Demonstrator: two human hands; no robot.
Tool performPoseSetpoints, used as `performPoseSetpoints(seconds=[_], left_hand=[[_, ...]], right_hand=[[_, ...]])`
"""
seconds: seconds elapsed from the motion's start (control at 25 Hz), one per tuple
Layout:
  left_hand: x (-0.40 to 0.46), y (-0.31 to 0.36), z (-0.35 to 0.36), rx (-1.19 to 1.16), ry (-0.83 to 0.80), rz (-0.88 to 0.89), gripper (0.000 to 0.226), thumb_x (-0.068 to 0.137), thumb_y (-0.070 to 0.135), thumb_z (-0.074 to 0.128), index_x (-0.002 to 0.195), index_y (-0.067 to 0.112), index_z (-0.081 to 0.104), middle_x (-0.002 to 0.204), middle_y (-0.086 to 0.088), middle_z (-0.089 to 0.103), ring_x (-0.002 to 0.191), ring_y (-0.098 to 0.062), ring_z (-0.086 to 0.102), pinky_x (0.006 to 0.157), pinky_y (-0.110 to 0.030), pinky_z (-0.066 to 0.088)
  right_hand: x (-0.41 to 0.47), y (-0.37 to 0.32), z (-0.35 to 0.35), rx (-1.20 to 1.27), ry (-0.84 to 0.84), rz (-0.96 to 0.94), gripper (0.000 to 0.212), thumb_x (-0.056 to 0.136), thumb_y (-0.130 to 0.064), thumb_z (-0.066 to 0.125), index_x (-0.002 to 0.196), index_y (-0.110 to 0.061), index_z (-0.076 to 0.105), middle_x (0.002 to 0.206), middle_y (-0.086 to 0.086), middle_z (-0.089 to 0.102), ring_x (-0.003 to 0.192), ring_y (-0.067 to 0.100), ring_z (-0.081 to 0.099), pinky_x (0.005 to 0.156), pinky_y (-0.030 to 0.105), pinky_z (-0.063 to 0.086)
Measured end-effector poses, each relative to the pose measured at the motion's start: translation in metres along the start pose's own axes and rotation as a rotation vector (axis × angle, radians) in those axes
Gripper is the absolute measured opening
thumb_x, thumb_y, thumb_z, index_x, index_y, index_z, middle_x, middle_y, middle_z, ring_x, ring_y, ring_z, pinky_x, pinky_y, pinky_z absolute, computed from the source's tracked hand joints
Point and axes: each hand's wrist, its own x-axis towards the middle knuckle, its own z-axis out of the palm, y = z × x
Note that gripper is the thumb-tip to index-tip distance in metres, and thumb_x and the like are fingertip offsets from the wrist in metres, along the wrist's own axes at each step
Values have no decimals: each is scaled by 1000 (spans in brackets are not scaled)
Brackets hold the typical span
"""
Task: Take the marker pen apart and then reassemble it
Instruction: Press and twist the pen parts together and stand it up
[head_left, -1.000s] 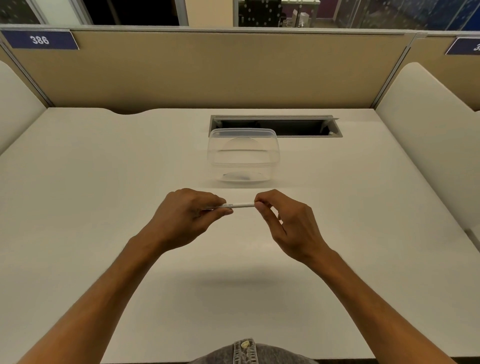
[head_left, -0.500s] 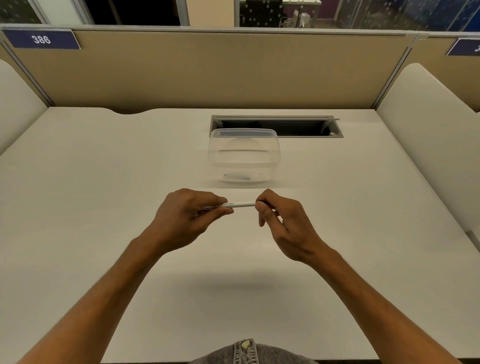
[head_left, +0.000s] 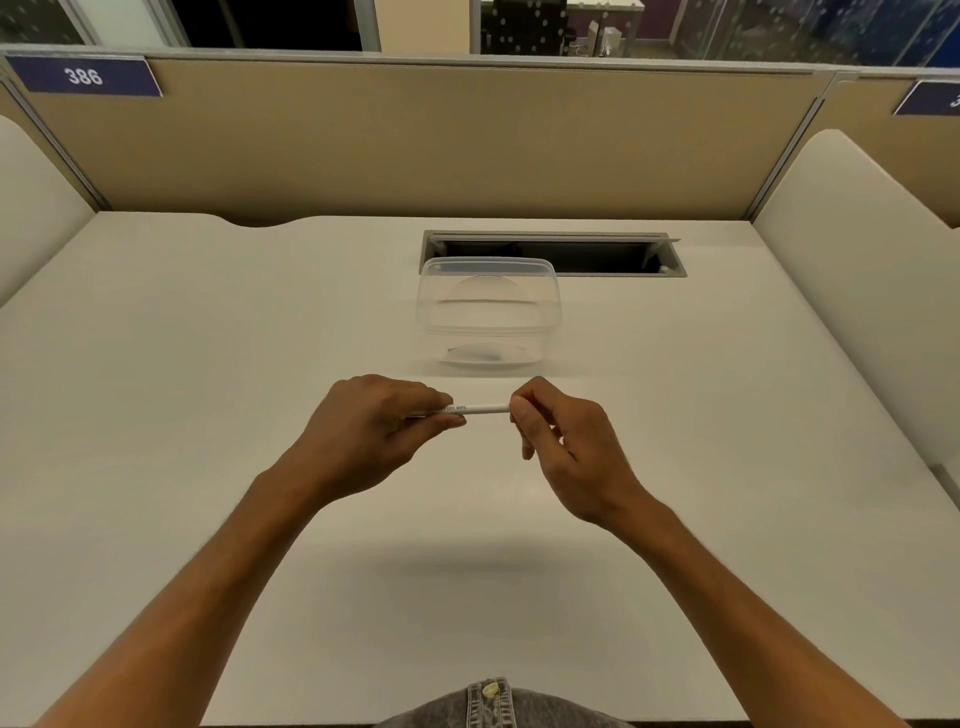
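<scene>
Left hand (head_left: 374, 431) clamped the marker (head_left: 475, 409) by its left end, thumb and fingers wrapped round the barrel, marker horizontal and held in the air above the tabletop (head_left: 208, 364). Right hand (head_left: 563, 441) pinched the right end between thumb and forefinger.

Change over the last second: small. Left hand didn't move. Right hand rolled at the wrist, with the fingers re-seated on the end and the lower fingers uncurled a bit. Marker stayed level, and the visible white length looked about the same. Reads to me as twisting or working the end piece loose, not a clean pull yet. No gap or separated part visible; the end itself was hidden under the right fingers, so can't tell if it had started to give. Judged: early in disassembly, nothing off so far.

Around: clear tub (head_left: 488, 312) just behind the hands on the tabletop, well apart from them, something small and dark at the bottom, too faint to identify. Cable slot (head_left: 597, 254) in the tabletop behind the tub. Divider (head_left: 415, 145) at the back with a "386" tag (head_left: 83, 77). Nothing in the way of the hands. One risk: a loose part rolling toward the slot.
</scene>
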Motion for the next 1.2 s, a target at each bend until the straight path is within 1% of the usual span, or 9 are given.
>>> performPoseSetpoints(seconds=[0.16,0.28,0.4,0.56,0.68,0.76,0.88,1.04,1.2], left_hand=[[-1,-4,0,-157,-16,-74,27,85,50,58,89,28,73,53,7,55,49,-14,43,46,-30,34],[-1,-4,0,-269,-35,-103,25,84,50,61,88,29,73,51,2,53,46,-15,38,46,-30,31],[0,-1,-2,-254,-36,-101,24,84,49,61,88,29,74,51,1,54,46,-15,38,45,-30,32],[0,8,-7,13,27,-2,21,87,42,59,83,27,73,54,7,56,47,-14,42,43,-34,39],[0,12,-7,160,35,72,23,87,40,58,84,23,73,59,8,63,48,-20,50,40,-33,41],[-1,12,-6,134,21,56,25,87,42,57,85,23,74,61,7,65,49,-20,52,42,-33,42],[-1,9,-2,26,-8,-24,26,86,46,57,84,26,73,53,13,55,47,-10,46,44,-28,38],[-3,4,0,-164,-70,-124,23,84,50,59,84,31,72,46,13,48,46,-11,42,46,-25,30],[-2,3,-2,-343,-116,-143,21,85,47,64,83,28,74,50,4,51,45,-10,37,48,-25,29]], right_hand=[[2,3,-7,-275,70,-246,24,99,-34,38,94,-20,57,79,-10,60,62,16,54,52,34,46],[2,4,-8,-317,76,-325,27,99,-30,39,91,-14,59,77,-5,60,57,14,48,48,33,44],[2,0,-7,-144,33,-191,25,99,-30,38,82,-19,52,66,-5,55,56,17,47,51,34,42],[3,-5,-4,160,-64,57,33,98,-25,42,67,-16,44,53,3,48,49,10,41,51,20,33],[9,-6,-9,368,-168,244,41,97,-23,44,56,-20,43,54,2,41,46,14,44,55,27,36],[10,-6,-10,376,-189,260,40,96,-24,44,56,-21,44,55,0,42,47,16,46,55,28,39],[3,-4,-8,96,-87,92,32,98,-33,40,68,-24,47,56,-2,51,53,20,51,55,36,42],[-1,0,-12,-379,45,-272,25,99,-32,37,85,-20,55,70,-5,56,55,17,46,47,34,41],[1,2,-18,-500,84,-455,30,99,-26,40,85,-10,61,71,2,56,53,20,46,42,30,35]])
